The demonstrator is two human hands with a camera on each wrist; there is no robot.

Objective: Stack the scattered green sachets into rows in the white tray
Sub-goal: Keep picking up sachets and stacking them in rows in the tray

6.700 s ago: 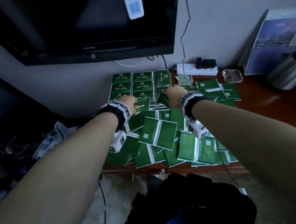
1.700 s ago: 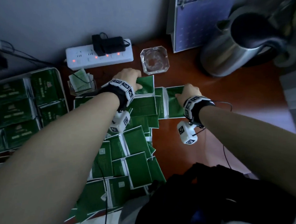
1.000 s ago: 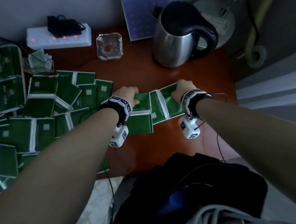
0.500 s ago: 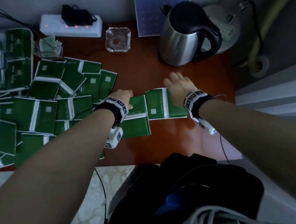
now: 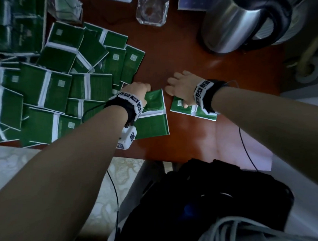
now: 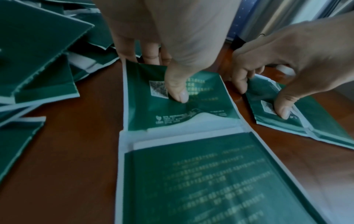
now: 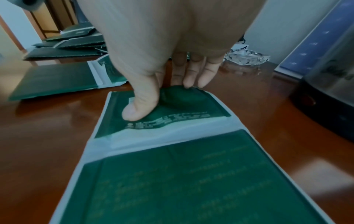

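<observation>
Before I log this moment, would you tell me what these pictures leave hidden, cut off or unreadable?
- White tray: head view, cut by the top and left edges; how full its rows are cannot be told.
- Kettle: head view, top cropped.
- Print on the left sachet pair and the right sachet pair: wrist views, blurred, unreadable.
- Fingertips of the left hand: behind the sachet's far edge.
- Sachets low in the scattered pile: overlapped, uncountable.

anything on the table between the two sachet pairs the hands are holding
No, only a bare strip of table separates the left hand's sachets from the right hand's sachets, clearest in the head view.
</observation>
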